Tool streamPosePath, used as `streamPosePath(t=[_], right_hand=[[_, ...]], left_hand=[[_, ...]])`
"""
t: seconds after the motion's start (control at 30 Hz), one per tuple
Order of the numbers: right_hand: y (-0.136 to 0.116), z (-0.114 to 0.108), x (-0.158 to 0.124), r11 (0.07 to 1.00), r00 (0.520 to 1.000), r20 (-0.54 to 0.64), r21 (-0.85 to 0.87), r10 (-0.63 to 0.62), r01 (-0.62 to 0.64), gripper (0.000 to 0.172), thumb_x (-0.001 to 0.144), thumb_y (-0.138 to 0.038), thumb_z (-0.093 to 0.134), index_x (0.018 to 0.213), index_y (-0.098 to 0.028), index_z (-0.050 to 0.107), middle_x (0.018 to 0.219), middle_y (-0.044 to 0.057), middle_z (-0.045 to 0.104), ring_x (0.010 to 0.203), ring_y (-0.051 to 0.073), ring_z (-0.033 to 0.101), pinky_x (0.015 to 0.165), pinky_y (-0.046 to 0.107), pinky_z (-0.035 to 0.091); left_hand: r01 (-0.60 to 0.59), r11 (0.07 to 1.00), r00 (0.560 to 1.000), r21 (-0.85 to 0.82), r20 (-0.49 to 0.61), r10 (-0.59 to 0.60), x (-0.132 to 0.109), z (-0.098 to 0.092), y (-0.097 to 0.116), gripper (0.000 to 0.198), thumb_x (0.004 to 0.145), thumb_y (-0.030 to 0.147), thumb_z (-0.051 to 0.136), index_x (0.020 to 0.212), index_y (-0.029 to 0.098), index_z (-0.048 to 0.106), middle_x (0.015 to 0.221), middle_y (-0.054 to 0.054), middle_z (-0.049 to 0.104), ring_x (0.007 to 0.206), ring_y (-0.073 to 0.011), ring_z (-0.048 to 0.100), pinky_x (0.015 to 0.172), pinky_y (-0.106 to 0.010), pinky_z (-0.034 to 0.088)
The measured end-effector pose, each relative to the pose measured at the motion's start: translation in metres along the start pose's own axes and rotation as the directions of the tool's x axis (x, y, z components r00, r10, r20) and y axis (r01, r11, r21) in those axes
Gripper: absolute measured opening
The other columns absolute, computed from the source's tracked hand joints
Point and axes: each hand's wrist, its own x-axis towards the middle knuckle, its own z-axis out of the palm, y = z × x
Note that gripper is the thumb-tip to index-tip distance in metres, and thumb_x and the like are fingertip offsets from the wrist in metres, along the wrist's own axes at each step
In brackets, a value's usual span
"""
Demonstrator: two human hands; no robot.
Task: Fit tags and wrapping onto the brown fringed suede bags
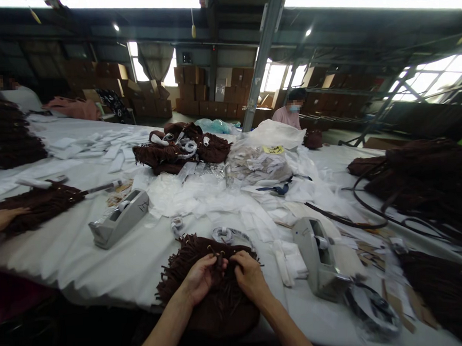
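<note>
A dark brown fringed bag (219, 315) lies at the table's front edge, with small metal eyelets along its top. My left hand (201, 279) is closed on a dark cord or tassel at the top middle of the bag. Just to its right, my right hand (249, 275) has its fingers bent together at the bag's upper edge; what they pinch, if anything, is too small to tell. Behind the bag lies a wrapped strap (227, 235), coiled and partly covered in white.
Grey tape dispensers stand at left (121, 218) and right (319, 258). Brown bags (183, 147) and white wrapping (185, 193) lie beyond. Dark bags (429, 193) are heaped right. Another person's hand (3, 218) touches a bag at far left; a masked person (288, 116) is behind.
</note>
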Motion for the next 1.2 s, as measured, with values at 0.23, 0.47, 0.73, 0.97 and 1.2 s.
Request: streamPosePath(t=[0.23, 0.47, 0.73, 0.97, 1.2], right_hand=[[-0.047, 0.013, -0.002, 0.771, 0.848, 0.072, 0.381, 0.525, -0.510, 0.036, 0.085, -0.045, 0.051, 0.070, -0.016, 0.067, 0.065, 0.006, 0.065, 0.062, 0.019, 0.063, 0.057, 0.026, 0.049], [-0.045, 0.064, 0.011, 0.446, 0.720, 0.314, 0.614, 0.619, -0.652, 0.046, 0.078, -0.059, 0.057, 0.059, -0.018, 0.049, 0.047, -0.004, 0.045, 0.039, 0.009, 0.043, 0.039, 0.020, 0.037], [-0.047, 0.063, 0.006, 0.338, 0.659, 0.422, 0.614, 0.623, -0.713, 0.027, 0.086, -0.038, 0.051, 0.074, -0.014, 0.055, 0.054, 0.000, 0.056, 0.042, 0.010, 0.052, 0.042, 0.020, 0.042], [-0.041, 0.059, -0.002, 0.346, 0.608, 0.427, 0.544, 0.669, -0.764, 0.030, 0.090, -0.032, 0.042, 0.072, -0.012, 0.056, 0.050, 0.003, 0.058, 0.037, 0.009, 0.051, 0.037, 0.016, 0.035], [-0.040, 0.064, -0.004, 0.563, 0.696, 0.302, 0.423, 0.652, -0.710, 0.036, 0.090, -0.031, 0.041, 0.058, -0.017, 0.050, 0.039, -0.002, 0.051, 0.027, 0.007, 0.039, 0.032, 0.017, 0.027]], left_hand=[[-0.043, 0.999, 0.999, -0.018, -0.012, 0.043, 0.006, 0.001, -0.003, 0.007, 0.080, 0.012, 0.054, 0.085, 0.013, 0.059, 0.075, -0.006, 0.068, 0.063, -0.0166, 0.064, 0.058, -0.025, 0.050], [0.084, 0.991, 0.995, 0.105, -0.068, -0.077, 0.004, 0.003, 0.000, 0.023, 0.085, 0.030, 0.050, 0.074, 0.013, 0.061, 0.056, -0.004, 0.061, 0.040, -0.0143, 0.050, 0.038, -0.023, 0.037], [0.194, 0.936, 0.969, 0.293, -0.206, -0.137, 0.025, 0.006, 0.015, 0.042, 0.094, 0.037, 0.041, 0.067, 0.011, 0.060, 0.047, -0.001, 0.053, 0.035, -0.0120, 0.044, 0.037, -0.023, 0.033], [0.262, 0.886, 0.940, 0.382, -0.308, -0.145, 0.050, 0.013, 0.015, 0.032, 0.093, 0.042, 0.051, 0.088, 0.012, 0.059, 0.072, 0.000, 0.059, 0.055, -0.0092, 0.054, 0.052, -0.023, 0.047], [0.084, 0.913, 0.983, 0.398, -0.186, -0.009, 0.035, 0.015, 0.011, 0.039, 0.089, 0.043, 0.054, 0.066, 0.011, 0.057, 0.054, -0.001, 0.056, 0.046, -0.0111, 0.052, 0.045, -0.022, 0.039]])
